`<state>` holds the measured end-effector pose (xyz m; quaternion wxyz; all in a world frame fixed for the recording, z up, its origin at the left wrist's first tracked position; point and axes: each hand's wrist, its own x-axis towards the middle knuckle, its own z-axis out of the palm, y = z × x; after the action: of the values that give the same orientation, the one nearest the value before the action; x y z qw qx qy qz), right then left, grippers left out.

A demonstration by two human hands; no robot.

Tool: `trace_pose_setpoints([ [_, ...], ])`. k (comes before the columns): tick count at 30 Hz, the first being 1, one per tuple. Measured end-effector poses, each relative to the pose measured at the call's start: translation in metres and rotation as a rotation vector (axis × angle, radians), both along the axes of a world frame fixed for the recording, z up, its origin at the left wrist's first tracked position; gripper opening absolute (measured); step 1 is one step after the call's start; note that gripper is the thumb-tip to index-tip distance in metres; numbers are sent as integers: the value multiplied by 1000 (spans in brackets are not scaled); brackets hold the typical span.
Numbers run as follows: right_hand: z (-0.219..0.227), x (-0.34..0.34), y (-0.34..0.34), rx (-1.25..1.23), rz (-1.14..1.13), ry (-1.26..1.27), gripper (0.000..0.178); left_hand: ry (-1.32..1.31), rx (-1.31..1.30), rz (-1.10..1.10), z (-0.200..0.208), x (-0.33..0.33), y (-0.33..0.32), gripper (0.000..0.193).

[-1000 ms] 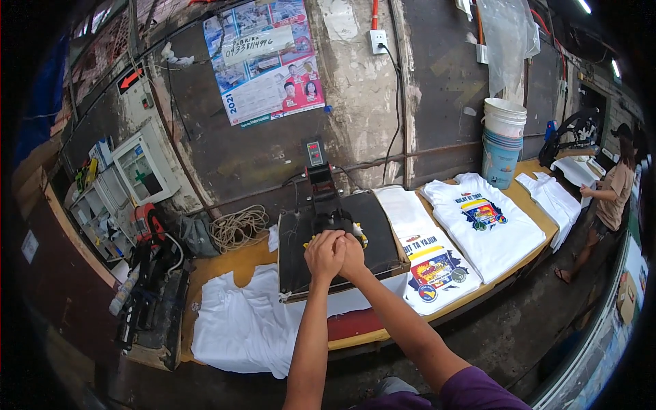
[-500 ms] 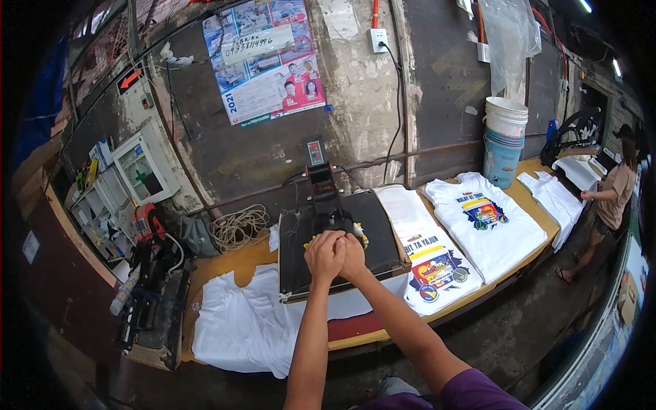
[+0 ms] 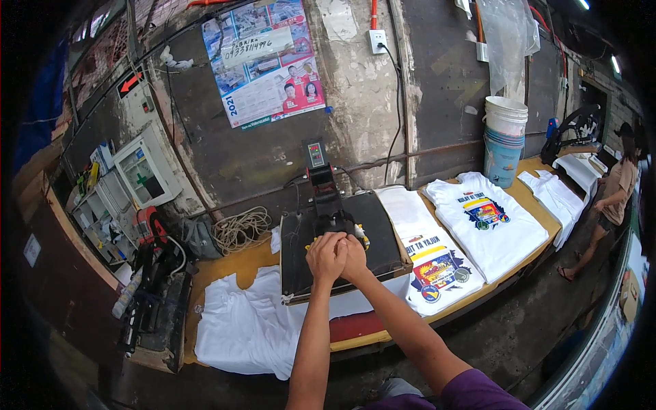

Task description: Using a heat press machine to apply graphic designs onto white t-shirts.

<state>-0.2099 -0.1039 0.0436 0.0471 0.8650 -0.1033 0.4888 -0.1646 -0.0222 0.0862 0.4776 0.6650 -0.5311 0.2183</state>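
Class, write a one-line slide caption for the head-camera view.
Both hands, left hand and right hand, clasp the handle of a black heat press beside printed white T-shirts on a yellow workbench.

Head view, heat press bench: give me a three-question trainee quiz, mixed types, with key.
1. True or false: both the left hand and the right hand are clasped on the handle of the heat press.
2. What lies right of the press? A) printed T-shirts B) shoes C) plates
3. Fill in: a stack of buckets stands by the ____.

Key: 1 true; 2 A, the printed T-shirts; 3 wall.
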Motion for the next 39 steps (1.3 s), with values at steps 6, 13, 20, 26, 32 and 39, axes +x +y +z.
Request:
trace_pose_setpoints([
  [6,-1,1,-1,18,29,1,13,-12,-3,4,-1,2,-1,21],
  [13,-2,0,-1,57,-4,47,13,3,-10,-4,-1,1,0,21],
  [20,2,-2,1,44,30,14,13,9,8,5,1,0,2,21],
  [26,1,-2,1,53,21,18,12,13,-16,1,0,0,1,20],
  [32,1,-2,0,46,33,17,13,5,-28,-2,0,0,2,19],
  [39,7,-6,4,40,47,-13,14,-2,-20,4,-1,0,2,18],
])
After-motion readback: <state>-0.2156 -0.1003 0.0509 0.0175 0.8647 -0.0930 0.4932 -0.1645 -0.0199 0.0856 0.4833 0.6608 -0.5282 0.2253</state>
